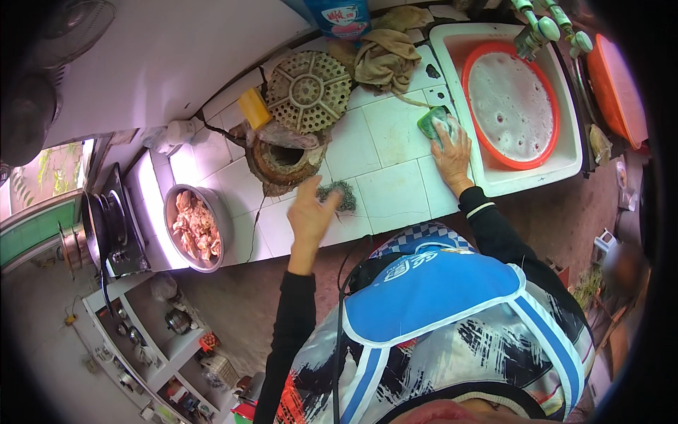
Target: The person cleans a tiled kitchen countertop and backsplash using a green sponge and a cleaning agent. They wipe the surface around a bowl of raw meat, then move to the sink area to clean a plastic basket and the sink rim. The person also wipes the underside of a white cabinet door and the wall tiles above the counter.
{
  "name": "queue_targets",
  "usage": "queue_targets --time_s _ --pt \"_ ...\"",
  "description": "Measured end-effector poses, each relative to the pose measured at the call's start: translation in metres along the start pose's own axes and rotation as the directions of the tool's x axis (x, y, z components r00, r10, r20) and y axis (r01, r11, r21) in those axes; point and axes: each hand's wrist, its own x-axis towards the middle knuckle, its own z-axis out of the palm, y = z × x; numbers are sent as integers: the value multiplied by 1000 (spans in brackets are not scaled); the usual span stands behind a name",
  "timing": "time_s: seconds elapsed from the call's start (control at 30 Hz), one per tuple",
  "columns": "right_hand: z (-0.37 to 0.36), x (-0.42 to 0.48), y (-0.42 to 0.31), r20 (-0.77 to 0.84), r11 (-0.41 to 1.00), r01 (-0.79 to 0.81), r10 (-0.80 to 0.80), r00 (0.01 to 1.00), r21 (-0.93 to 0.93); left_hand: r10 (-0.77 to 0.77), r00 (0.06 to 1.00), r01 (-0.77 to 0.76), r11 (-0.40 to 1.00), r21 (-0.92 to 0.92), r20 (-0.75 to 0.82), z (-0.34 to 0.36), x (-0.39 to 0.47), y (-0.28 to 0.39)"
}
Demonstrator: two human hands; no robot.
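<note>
My right hand point(453, 151) rests on the white tiled counter point(389, 130) beside the sink, its fingers on a soapy green scouring sponge point(434, 122). Over the counter's front part is my left hand point(312, 212), fingers apart, next to a dark metal scouring pad point(341, 195); it seems to hold nothing, and whether it touches the pad is unclear. Behind it lies a round opening with a rough rim point(286, 172). A perforated round plate point(308, 91) leans at its back, with a yellow block point(255, 108) and a crumpled plastic bag point(283, 135) nearby.
The white sink point(556, 177) at right holds a red-rimmed basin point(511, 106) of foamy water under taps point(537, 34). A crumpled cloth point(386, 61) lies at the back. At left, a metal bowl of meat pieces point(196, 228) sits near the counter's edge, beside a stove with a black pan point(95, 228).
</note>
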Motion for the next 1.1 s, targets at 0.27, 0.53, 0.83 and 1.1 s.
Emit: queue_targets --time_s 0.27,0.53,0.83,1.1 --pt "0 4 -4 12 1000 14 -14 1000 17 -426 803 212 -451 -867 418 24 149 -14" --pt "1 4 1 19 1000 13 -13 1000 8 -347 919 -5 -484 -875 186 28 119 8" --pt "5 2 1 2 1000 28 -28 1000 -3 -158 933 331 27 -943 323 2 -42 -47" --pt "11 2 -1 9 997 58 -58 998 -40 -51 977 213 338 -917 209 76 6 3"
